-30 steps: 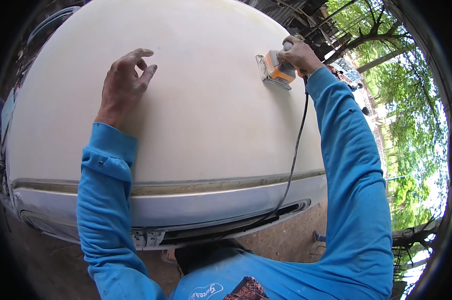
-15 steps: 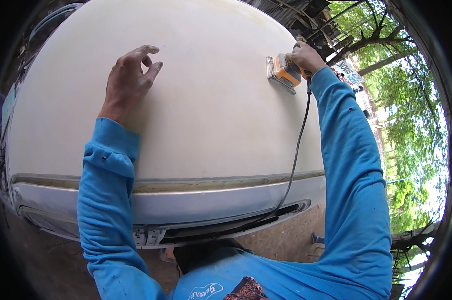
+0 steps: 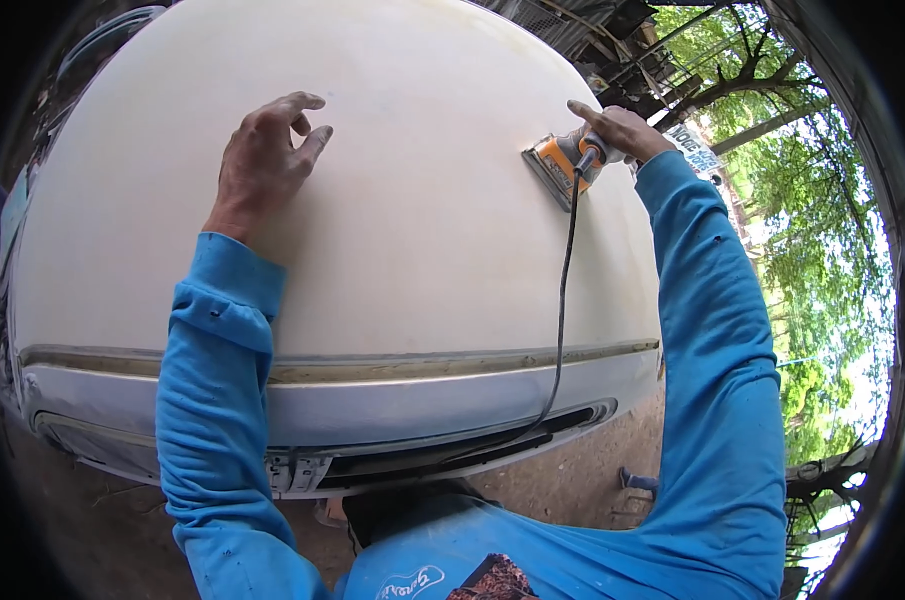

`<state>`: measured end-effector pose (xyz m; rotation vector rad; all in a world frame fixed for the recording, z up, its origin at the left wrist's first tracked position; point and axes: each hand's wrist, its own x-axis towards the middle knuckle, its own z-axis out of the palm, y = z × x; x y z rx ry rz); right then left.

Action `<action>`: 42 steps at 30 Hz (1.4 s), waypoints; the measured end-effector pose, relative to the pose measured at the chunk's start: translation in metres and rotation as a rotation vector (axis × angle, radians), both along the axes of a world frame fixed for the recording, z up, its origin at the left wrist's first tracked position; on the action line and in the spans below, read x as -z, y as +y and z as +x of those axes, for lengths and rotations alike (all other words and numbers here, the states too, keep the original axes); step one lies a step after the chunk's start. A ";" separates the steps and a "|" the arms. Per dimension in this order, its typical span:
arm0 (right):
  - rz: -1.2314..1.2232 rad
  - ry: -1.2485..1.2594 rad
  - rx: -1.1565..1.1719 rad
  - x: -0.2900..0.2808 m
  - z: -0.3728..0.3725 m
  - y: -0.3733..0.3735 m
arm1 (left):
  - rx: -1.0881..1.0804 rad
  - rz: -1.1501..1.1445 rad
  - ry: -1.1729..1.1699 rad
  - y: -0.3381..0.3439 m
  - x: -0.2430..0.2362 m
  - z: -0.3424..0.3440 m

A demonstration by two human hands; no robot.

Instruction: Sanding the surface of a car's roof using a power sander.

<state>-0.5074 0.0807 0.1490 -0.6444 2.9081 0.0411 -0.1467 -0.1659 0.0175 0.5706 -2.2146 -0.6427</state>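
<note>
A broad, pale cream car roof (image 3: 422, 250) fills the middle of the view. Toward its right edge, my right hand (image 3: 612, 132) grips an orange and grey electric sander (image 3: 562, 165), its flat pad against the roof and tilted in view. One finger or thumb of that hand sticks out past the tool's body. A dark power cord (image 3: 564, 290) runs from the sander down across the roof to the near side. Over the left part of the roof is my left hand (image 3: 267, 150), fingers bent and apart, holding nothing; whether it touches the surface I cannot tell.
Along the near side runs a roof channel (image 3: 392, 372) above an open door or window frame (image 3: 472, 455). Brown dirt ground (image 3: 562, 485) lies below. Trees (image 3: 822, 200) stand at the right, and stacked scrap (image 3: 612, 45) lies beyond the far right edge. A foot (image 3: 636, 479) shows at the lower right.
The sander has turned and shifted slightly toward me and left, its cord swinging left. My right hand has rotated with it. The left hand has barely moved.
</note>
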 end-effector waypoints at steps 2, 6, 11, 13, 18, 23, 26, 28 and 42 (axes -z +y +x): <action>0.002 -0.012 -0.050 0.003 -0.016 -0.005 | 0.000 0.009 -0.007 0.000 0.000 0.000; -0.104 0.108 -0.380 0.012 -0.042 -0.009 | -0.011 0.004 -0.024 0.000 0.000 0.000; 0.016 0.170 -0.347 0.012 -0.049 -0.012 | -0.013 0.033 -0.054 0.000 0.001 0.001; 0.072 0.076 -0.121 0.011 -0.045 -0.009 | -0.009 0.025 -0.053 -0.001 0.001 0.000; 0.095 0.032 -0.046 0.008 -0.017 0.020 | -0.004 0.030 -0.020 0.000 0.000 0.000; 0.099 -0.142 0.035 0.000 0.018 0.062 | 0.019 0.028 -0.007 -0.001 0.000 0.001; 0.191 -0.175 0.018 -0.002 0.033 0.081 | 0.023 0.049 -0.019 0.000 0.000 0.002; 0.115 -0.143 -0.133 0.002 0.040 0.093 | 0.039 0.055 -0.009 0.002 -0.002 0.000; -0.091 -0.035 -0.055 -0.003 0.018 -0.003 | 0.035 0.171 -0.085 0.000 -0.005 -0.002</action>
